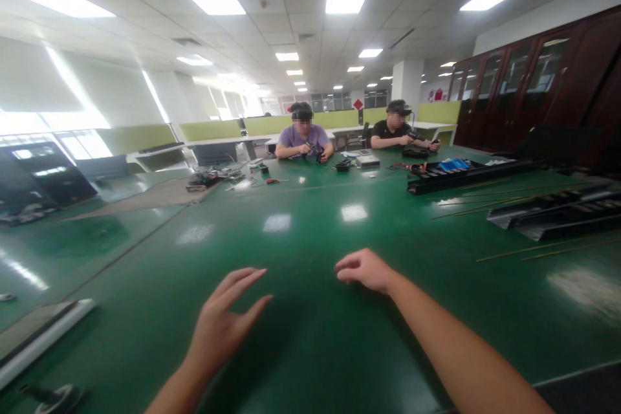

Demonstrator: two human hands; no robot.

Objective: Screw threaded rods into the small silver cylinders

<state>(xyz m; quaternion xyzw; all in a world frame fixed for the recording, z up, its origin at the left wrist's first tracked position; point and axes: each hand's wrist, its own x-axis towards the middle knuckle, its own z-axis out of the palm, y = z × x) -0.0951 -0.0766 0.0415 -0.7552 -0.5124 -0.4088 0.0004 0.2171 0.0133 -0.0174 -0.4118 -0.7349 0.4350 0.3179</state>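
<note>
My left hand (226, 314) is held over the green tabletop (310, 349) with its fingers stretched out and the thumb apart; nothing is in it. To the right, my right hand (366, 270) has its fingers bent and the tips of thumb and forefinger close together. A tiny dark spot shows at those fingertips, too small to name. Between the two hands lies only green tabletop.
A black metal channel (538, 226) and thin rods (519, 252) lie at right. Farther back are a black tray (427, 182), a screwdriver (274, 181) and a pile of parts (206, 178). A white-edged panel (48, 339) lies at left. Two people (303, 136) sit opposite.
</note>
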